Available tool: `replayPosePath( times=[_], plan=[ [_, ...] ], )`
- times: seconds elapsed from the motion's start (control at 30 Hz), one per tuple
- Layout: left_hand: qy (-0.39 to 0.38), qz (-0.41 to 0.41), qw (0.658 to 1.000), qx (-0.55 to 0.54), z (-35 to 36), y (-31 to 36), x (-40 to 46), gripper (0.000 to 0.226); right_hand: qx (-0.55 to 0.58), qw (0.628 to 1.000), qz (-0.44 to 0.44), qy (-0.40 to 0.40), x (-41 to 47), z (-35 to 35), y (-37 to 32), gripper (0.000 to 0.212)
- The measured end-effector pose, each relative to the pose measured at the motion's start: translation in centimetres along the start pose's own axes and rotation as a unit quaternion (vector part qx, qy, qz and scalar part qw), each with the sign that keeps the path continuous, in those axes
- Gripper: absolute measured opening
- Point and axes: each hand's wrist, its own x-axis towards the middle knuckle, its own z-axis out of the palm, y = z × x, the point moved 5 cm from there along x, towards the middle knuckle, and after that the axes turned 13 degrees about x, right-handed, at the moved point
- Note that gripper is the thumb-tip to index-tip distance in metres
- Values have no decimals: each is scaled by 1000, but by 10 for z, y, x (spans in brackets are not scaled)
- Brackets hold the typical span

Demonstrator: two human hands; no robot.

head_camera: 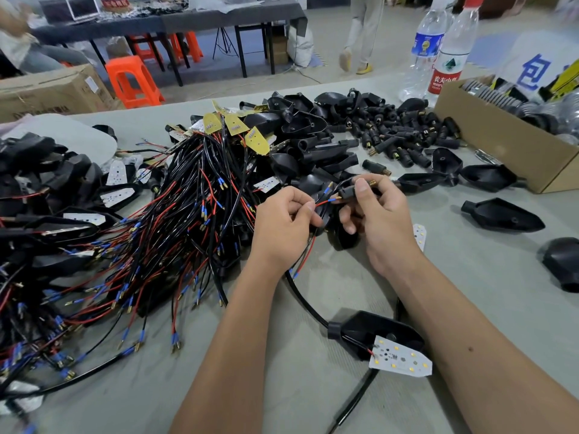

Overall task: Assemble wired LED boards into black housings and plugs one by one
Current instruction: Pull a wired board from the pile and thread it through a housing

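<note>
1. The left hand (282,227) has its grip pinched on a red wire (322,202) with a blue-sleeved tip.
2. The right hand (379,214) has its grip clenched round a black plug (346,193), just right of the left grip.
3. A black housing (376,332) with its LED board (399,358) lies on the bench (282,355), below the right grip, between the forearms.
4. A heap of wired boards (188,198) lies left of both grips.

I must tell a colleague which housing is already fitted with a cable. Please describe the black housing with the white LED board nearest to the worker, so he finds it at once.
Start at the grey table and look at its near edge, between the worker's forearms. There lies a black housing with a thick black cable entering its collar. Unlike the empty housings farther right, a white LED board leans out of its open side.
</note>
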Motion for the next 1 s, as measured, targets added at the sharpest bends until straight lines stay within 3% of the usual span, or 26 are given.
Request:
replayPosePath(
  times=[0.17,0.73,0.9,1.0],
  plan=[
    [7,-8,1000,-4,-1,0,-2,14,30,999,21,-12,0,1,1,10],
    [20,27,999,-31,1,10,-5,16,-40,998,7,-39,-5,7,-1,9],
    [154,33,987,-31,-5,20,-9,14,-61,993,20,-97,-10,15,-1,8],
    [169,25,984,-50,-1,21,-8,12,-78,990,16,-117,-12,16,0,11]
  ],
)
